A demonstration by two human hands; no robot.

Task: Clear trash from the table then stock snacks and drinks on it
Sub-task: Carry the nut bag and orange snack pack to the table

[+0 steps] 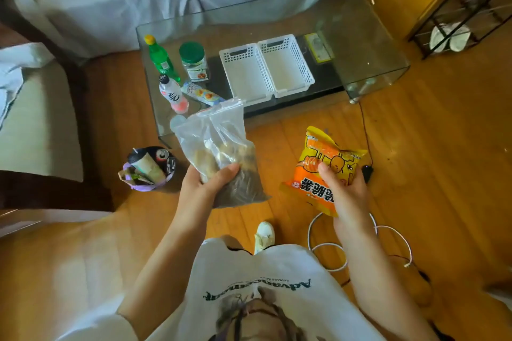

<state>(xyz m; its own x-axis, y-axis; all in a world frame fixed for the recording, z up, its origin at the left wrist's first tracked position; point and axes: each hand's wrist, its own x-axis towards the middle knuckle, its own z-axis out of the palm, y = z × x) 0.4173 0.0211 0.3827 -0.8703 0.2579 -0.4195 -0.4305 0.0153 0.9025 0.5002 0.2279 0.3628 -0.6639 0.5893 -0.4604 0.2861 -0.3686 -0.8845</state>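
The glass tabletop [368, 44] is lying ahead of the person, with its long axis running from left to right across the view. On it two white baskets [266, 66] are standing side by side near the middle, both looking empty, their long sides running away from the person. To the left of them the drinks are already standing — a green bottle [160, 58], a green-lidded jar [194, 62] and a white bottle [173, 94] — with a small snack pack [202, 93] lying just beside the white bottle.

Both snacks are being held in front of the tabletop, over the wooden floor, so the baskets are lying forward of the fingers and a little to the right. The left hand [206, 181] is gripping the clear plastic bag [219, 152] from below, thumb curled over its front; its top is reaching up to the near edge of the tabletop. The right hand [343, 188] is pinching the yellow snack packet [327, 169], tilted, well apart from the tabletop. I judge the left hand is nearer to the baskets — it would go forward first.

The trash bin [151, 170] is standing on the floor at the left, full.
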